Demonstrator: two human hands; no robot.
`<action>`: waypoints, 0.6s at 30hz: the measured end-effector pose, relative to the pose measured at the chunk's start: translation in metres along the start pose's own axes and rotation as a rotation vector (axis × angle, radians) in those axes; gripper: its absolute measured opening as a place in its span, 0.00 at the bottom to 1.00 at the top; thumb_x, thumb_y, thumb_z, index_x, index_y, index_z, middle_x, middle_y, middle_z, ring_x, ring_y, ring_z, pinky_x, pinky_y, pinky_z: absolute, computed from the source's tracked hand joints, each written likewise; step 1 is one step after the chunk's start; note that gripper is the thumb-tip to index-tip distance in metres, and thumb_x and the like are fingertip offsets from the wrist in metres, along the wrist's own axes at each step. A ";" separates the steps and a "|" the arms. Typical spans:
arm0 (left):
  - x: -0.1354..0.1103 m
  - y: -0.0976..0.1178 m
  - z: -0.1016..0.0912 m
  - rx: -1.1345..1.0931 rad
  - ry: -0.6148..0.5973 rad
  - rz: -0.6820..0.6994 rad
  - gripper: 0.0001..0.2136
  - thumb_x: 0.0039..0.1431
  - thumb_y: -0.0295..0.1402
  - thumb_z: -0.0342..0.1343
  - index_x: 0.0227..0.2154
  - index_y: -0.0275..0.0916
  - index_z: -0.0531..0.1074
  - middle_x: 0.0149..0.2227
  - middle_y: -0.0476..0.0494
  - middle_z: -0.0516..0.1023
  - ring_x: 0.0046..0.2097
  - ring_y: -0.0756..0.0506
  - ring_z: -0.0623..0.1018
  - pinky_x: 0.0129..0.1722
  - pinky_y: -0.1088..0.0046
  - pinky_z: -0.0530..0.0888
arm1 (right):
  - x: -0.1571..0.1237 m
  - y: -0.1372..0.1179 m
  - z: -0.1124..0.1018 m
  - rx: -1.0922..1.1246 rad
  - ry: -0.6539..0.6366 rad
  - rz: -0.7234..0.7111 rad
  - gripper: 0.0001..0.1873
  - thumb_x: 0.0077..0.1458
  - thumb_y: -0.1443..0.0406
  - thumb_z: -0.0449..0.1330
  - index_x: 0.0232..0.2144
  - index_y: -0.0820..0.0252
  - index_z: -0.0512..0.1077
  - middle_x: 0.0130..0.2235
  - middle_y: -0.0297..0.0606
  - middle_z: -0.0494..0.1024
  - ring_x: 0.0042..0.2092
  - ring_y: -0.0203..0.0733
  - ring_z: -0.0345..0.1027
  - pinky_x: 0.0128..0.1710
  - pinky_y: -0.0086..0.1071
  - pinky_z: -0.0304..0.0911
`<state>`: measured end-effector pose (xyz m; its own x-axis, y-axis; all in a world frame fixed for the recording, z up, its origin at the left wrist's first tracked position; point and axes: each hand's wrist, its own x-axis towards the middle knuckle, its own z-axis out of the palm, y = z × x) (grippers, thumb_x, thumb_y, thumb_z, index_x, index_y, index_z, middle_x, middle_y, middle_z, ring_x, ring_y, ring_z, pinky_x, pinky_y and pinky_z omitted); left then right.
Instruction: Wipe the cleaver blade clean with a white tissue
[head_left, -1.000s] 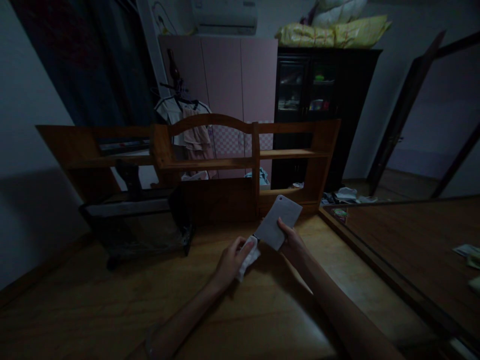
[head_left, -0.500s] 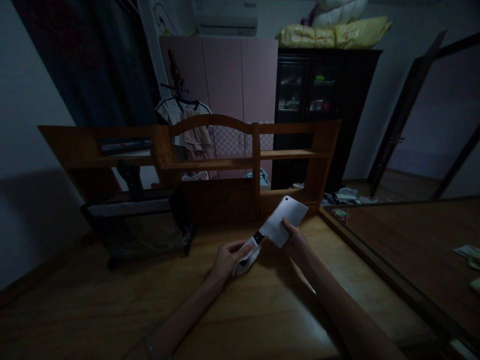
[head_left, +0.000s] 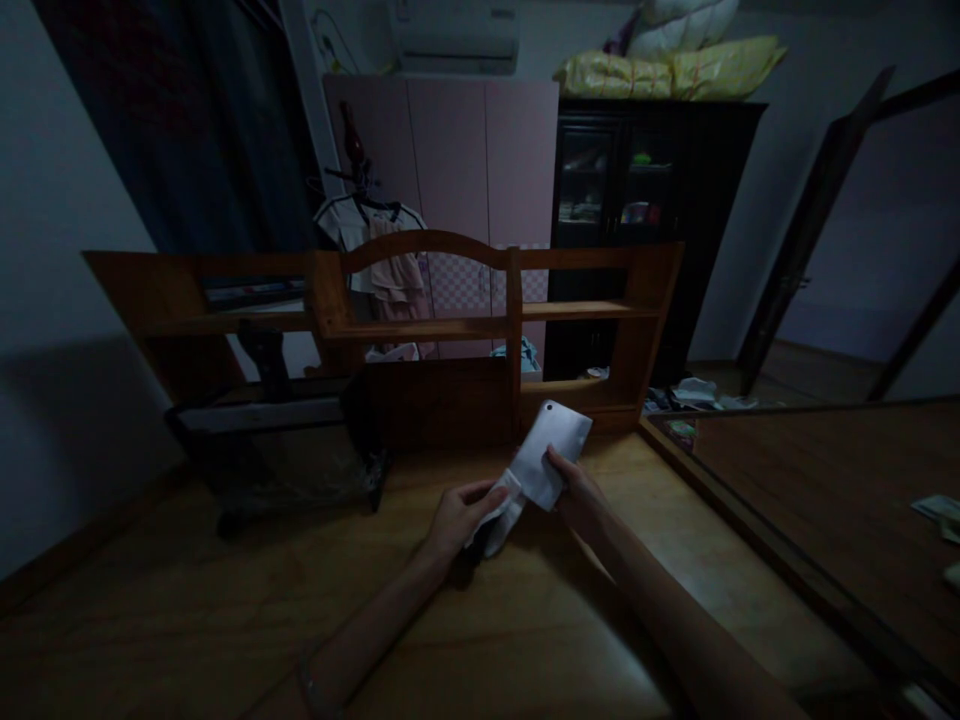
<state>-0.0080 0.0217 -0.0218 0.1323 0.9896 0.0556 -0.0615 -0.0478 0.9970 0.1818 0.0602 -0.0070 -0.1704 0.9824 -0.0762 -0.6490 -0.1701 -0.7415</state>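
A cleaver with a broad silvery blade and a hole near its far corner is held tilted above the wooden desk. My right hand grips the blade by its lower right edge, thumb flat on the near face. A white cloth or tissue is wrapped round the cleaver's black handle, up against the blade. My left hand is closed on that white wrap, pinching it around the handle with the thumb on top. Its fingers underneath are partly hidden.
A wooden shelf unit stands along the desk's back edge. At the left, a dark-framed monitor-like object leans on the desk. To the right, past a raised ledge, lies a reddish-brown surface with some papers.
The cleaver has shifted down and left with my right hand. The white wrap now sits at the blade end of the handle, and the handle's black butt shows below it.
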 end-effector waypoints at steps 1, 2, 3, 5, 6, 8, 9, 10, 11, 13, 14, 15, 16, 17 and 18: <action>0.001 -0.001 -0.001 -0.001 -0.005 0.001 0.24 0.47 0.46 0.66 0.43 0.34 0.80 0.44 0.36 0.81 0.45 0.39 0.79 0.43 0.70 0.72 | 0.001 -0.003 -0.002 0.011 0.010 -0.002 0.10 0.57 0.65 0.61 0.40 0.66 0.75 0.38 0.45 0.83 0.39 0.46 0.79 0.44 0.36 0.74; 0.001 -0.002 -0.001 -0.002 -0.005 -0.004 0.24 0.47 0.46 0.66 0.42 0.34 0.80 0.44 0.36 0.81 0.44 0.39 0.79 0.43 0.70 0.72 | 0.003 -0.006 -0.005 0.020 0.018 -0.008 0.10 0.57 0.64 0.61 0.40 0.66 0.75 0.38 0.44 0.83 0.39 0.46 0.79 0.45 0.37 0.73; 0.001 -0.001 -0.001 -0.003 0.000 -0.013 0.24 0.46 0.46 0.66 0.42 0.34 0.80 0.43 0.36 0.81 0.44 0.39 0.79 0.42 0.70 0.72 | 0.004 -0.009 -0.008 0.029 0.024 -0.020 0.11 0.57 0.64 0.62 0.40 0.66 0.75 0.38 0.44 0.83 0.39 0.47 0.78 0.45 0.38 0.74; 0.000 0.001 -0.001 0.002 0.015 -0.031 0.23 0.45 0.46 0.67 0.41 0.34 0.80 0.42 0.36 0.82 0.42 0.39 0.80 0.41 0.69 0.72 | 0.008 -0.017 -0.014 0.051 0.034 -0.053 0.11 0.56 0.63 0.62 0.40 0.65 0.75 0.39 0.45 0.83 0.41 0.48 0.78 0.45 0.39 0.73; 0.000 0.003 -0.001 0.006 0.027 -0.039 0.23 0.44 0.46 0.67 0.40 0.34 0.81 0.41 0.36 0.82 0.41 0.39 0.80 0.40 0.69 0.72 | 0.009 -0.020 -0.017 0.065 0.038 -0.071 0.12 0.56 0.63 0.62 0.40 0.65 0.74 0.40 0.45 0.82 0.42 0.48 0.78 0.46 0.38 0.73; -0.002 0.007 0.000 0.016 0.053 -0.044 0.23 0.43 0.46 0.68 0.39 0.34 0.81 0.40 0.36 0.82 0.41 0.39 0.80 0.40 0.69 0.72 | 0.012 -0.027 -0.023 0.092 0.059 -0.116 0.11 0.56 0.64 0.62 0.41 0.65 0.74 0.42 0.45 0.82 0.43 0.47 0.77 0.47 0.37 0.73; -0.003 0.009 0.001 0.020 0.064 -0.045 0.23 0.43 0.46 0.68 0.39 0.34 0.81 0.40 0.37 0.82 0.41 0.39 0.79 0.40 0.69 0.72 | 0.013 -0.029 -0.025 0.100 0.075 -0.134 0.11 0.56 0.64 0.62 0.41 0.65 0.74 0.42 0.45 0.82 0.44 0.46 0.77 0.47 0.36 0.73; -0.004 0.010 0.001 0.024 0.072 -0.047 0.23 0.43 0.46 0.68 0.38 0.34 0.81 0.40 0.37 0.82 0.41 0.39 0.79 0.40 0.69 0.72 | 0.013 -0.031 -0.027 0.103 0.087 -0.147 0.11 0.57 0.65 0.62 0.41 0.64 0.74 0.42 0.44 0.82 0.43 0.45 0.77 0.47 0.35 0.73; -0.004 0.011 0.001 0.029 0.078 -0.047 0.23 0.43 0.46 0.68 0.38 0.34 0.81 0.40 0.37 0.82 0.41 0.39 0.79 0.39 0.69 0.72 | 0.013 -0.032 -0.029 0.102 0.095 -0.155 0.11 0.57 0.65 0.62 0.41 0.64 0.74 0.42 0.44 0.82 0.43 0.45 0.78 0.46 0.35 0.73; -0.006 0.012 0.002 0.036 0.082 -0.043 0.22 0.43 0.46 0.67 0.38 0.34 0.81 0.39 0.37 0.82 0.41 0.39 0.79 0.39 0.69 0.72 | 0.013 -0.033 -0.030 0.091 0.092 -0.160 0.11 0.56 0.65 0.62 0.41 0.64 0.75 0.41 0.44 0.82 0.42 0.45 0.78 0.45 0.34 0.74; -0.006 0.012 0.002 0.039 0.080 -0.040 0.22 0.43 0.46 0.67 0.38 0.35 0.81 0.39 0.37 0.82 0.41 0.39 0.79 0.39 0.69 0.72 | 0.013 -0.033 -0.031 0.083 0.084 -0.161 0.11 0.56 0.66 0.62 0.41 0.64 0.75 0.41 0.44 0.82 0.42 0.45 0.78 0.45 0.34 0.74; -0.007 0.013 0.002 0.041 0.077 -0.041 0.22 0.43 0.46 0.67 0.38 0.35 0.81 0.40 0.37 0.82 0.41 0.39 0.79 0.39 0.69 0.72 | 0.014 -0.032 -0.031 0.076 0.080 -0.164 0.11 0.55 0.66 0.63 0.41 0.65 0.75 0.41 0.44 0.82 0.42 0.46 0.78 0.44 0.34 0.74; -0.007 0.013 0.002 0.043 0.076 -0.045 0.22 0.43 0.46 0.67 0.38 0.35 0.81 0.40 0.37 0.82 0.41 0.39 0.79 0.39 0.70 0.72 | 0.014 -0.032 -0.031 0.071 0.082 -0.167 0.11 0.55 0.66 0.63 0.41 0.65 0.75 0.41 0.45 0.82 0.42 0.46 0.78 0.44 0.34 0.74; -0.008 0.013 0.002 0.045 0.073 -0.052 0.22 0.43 0.46 0.68 0.37 0.35 0.81 0.40 0.37 0.82 0.41 0.39 0.79 0.39 0.70 0.72 | 0.015 -0.031 -0.031 0.067 0.089 -0.170 0.10 0.54 0.67 0.63 0.41 0.65 0.75 0.41 0.45 0.82 0.42 0.46 0.78 0.43 0.35 0.75; -0.008 0.013 0.002 0.046 0.071 -0.062 0.22 0.42 0.46 0.68 0.37 0.35 0.81 0.40 0.37 0.82 0.40 0.39 0.79 0.38 0.70 0.72 | 0.017 -0.030 -0.032 0.064 0.099 -0.173 0.10 0.54 0.67 0.63 0.40 0.65 0.75 0.40 0.45 0.82 0.41 0.46 0.78 0.42 0.35 0.75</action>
<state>-0.0075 0.0128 -0.0090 0.0644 0.9979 -0.0087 -0.0098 0.0093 0.9999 0.2222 0.0843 -0.0072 0.0194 0.9996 -0.0186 -0.7089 0.0006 -0.7053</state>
